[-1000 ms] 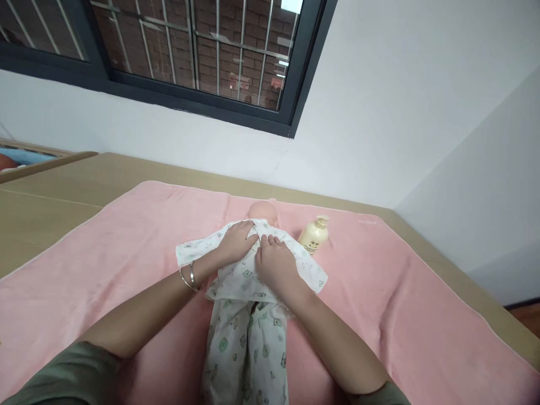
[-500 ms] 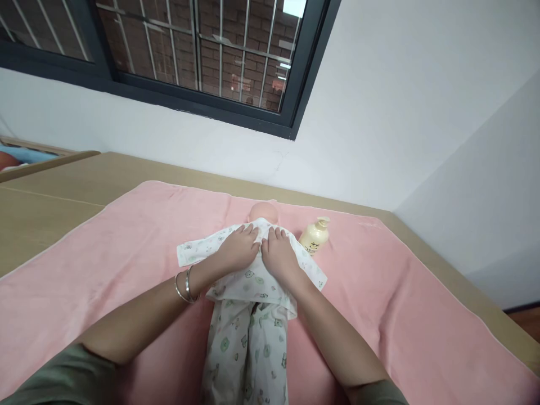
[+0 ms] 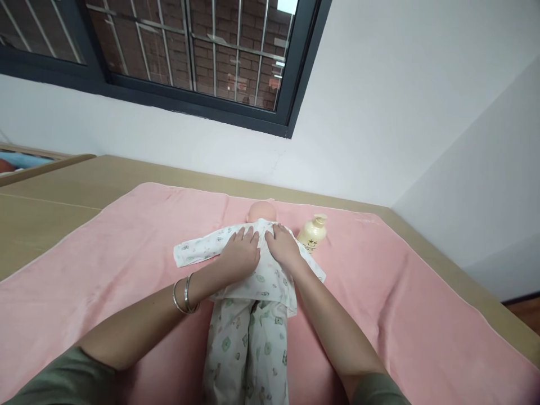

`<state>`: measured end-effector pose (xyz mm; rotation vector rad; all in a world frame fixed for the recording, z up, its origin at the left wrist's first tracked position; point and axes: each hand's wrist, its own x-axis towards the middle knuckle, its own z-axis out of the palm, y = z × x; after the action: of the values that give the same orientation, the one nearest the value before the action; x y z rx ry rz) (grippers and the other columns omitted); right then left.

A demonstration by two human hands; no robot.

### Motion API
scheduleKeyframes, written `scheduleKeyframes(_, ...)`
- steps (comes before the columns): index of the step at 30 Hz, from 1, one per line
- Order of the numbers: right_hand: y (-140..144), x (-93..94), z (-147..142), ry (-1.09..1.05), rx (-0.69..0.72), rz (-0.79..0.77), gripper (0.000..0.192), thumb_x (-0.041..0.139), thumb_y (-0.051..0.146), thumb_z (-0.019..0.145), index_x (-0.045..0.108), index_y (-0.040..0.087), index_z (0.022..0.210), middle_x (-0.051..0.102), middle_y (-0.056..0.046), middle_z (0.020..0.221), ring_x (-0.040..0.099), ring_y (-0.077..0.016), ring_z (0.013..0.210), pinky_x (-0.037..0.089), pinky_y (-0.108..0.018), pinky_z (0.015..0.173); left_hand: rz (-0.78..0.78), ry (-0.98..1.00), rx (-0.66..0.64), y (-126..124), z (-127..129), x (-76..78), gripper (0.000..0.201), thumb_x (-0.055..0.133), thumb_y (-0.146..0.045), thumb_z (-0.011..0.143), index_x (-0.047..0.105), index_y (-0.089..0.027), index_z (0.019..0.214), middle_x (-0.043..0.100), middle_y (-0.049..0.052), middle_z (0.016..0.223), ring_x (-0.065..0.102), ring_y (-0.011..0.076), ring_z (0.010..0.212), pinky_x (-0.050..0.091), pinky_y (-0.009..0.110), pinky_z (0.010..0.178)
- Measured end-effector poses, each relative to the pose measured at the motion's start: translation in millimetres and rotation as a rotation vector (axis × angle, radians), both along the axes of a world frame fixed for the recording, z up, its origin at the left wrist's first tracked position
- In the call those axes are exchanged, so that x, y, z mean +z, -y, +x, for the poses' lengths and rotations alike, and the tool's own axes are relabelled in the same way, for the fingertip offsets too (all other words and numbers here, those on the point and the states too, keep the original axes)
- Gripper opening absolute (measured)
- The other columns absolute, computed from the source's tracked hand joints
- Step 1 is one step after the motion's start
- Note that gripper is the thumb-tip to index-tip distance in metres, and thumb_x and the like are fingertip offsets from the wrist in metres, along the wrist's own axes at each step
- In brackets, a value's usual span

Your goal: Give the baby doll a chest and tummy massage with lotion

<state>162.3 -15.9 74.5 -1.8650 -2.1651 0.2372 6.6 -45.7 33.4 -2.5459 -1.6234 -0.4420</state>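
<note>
Pink towel (image 3: pixel 126 236) w/ doll (image 3: pixel 261 212), both hands flat on shirt (image 3: pixel 270 278).

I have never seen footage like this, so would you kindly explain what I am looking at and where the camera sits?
The camera is worn on a person's head and looks forward and down at their own bare hands. No machine is involved. A baby doll in printed clothes lies on a pink towel spread over a tan surface. The left hand and right hand rest flat on the doll's chest, gripping nothing. A cream pump bottle stands beside the doll's head. The left wrist wears bangles.
</note>
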Motion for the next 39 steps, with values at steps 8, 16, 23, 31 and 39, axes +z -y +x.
scheduleKeyframes(8,31,-3.5,-26,0.164,0.017,0.02,0.059,0.033,0.031,0.106,0.037,0.0,0.155,0.041,-0.026,0.159,0.037,-0.0355,0.149,0.025,-0.048,0.122,-0.08,0.141,-0.075,-34,-16,5.3,0.049,0.033,-0.019,0.098,0.055,-0.003,0.139,0.056,0.022,0.149,0.047,0.0285,0.145,0.034,0.045,0.123)
scheduleKeyframes(16,27,-1.5,-20,0.117,0.104,0.06,0.047,0.033,0.024,0.105,0.056,0.005,0.14,0.058,-0.022,0.145,0.047,-0.0289,0.142,0.034,-0.039,0.117,-0.075,0.131,0.018,-29,-10,-9.8,0.06,0.024,-0.027,0.102,0.038,0.001,0.152,0.042,0.026,0.159,0.035,0.0353,0.152,0.034,0.056,0.119)
scheduleKeyframes(23,4,-4.6,-7,0.099,0.056,0.029,0.052,0.033,0.028,0.105,0.05,0.002,0.146,0.046,-0.022,0.157,0.039,-0.0294,0.148,0.027,-0.04,0.122,-0.013,0.097,-0.034,-2,1,-1.1,0.054,0.033,-0.022,0.097,0.051,-0.005,0.145,0.051,0.02,0.155,0.041,0.0356,0.148,0.035,0.055,0.118)
scheduleKeyframes(31,43,-3.5,-33,0.277,0.091,0.102,0.056,0.035,0.027,0.105,0.042,0.001,0.154,0.045,-0.027,0.155,0.042,-0.0368,0.146,0.03,-0.047,0.121,-0.098,0.302,-0.058,-41,-21,10.1,0.044,0.032,-0.021,0.097,0.063,-0.013,0.129,0.066,0.015,0.139,0.057,0.0253,0.134,0.041,0.042,0.117)
scheduleKeyframes(39,26,-5.3,-23,0.133,0.108,0.093,0.052,0.035,0.026,0.105,0.049,0.001,0.148,0.049,-0.024,0.153,0.043,-0.0295,0.146,0.028,-0.039,0.122,0.007,0.185,0.024,-31,-8,-7.5,0.052,0.027,-0.024,0.101,0.051,-0.008,0.144,0.056,0.017,0.151,0.047,0.0321,0.144,0.037,0.05,0.119)
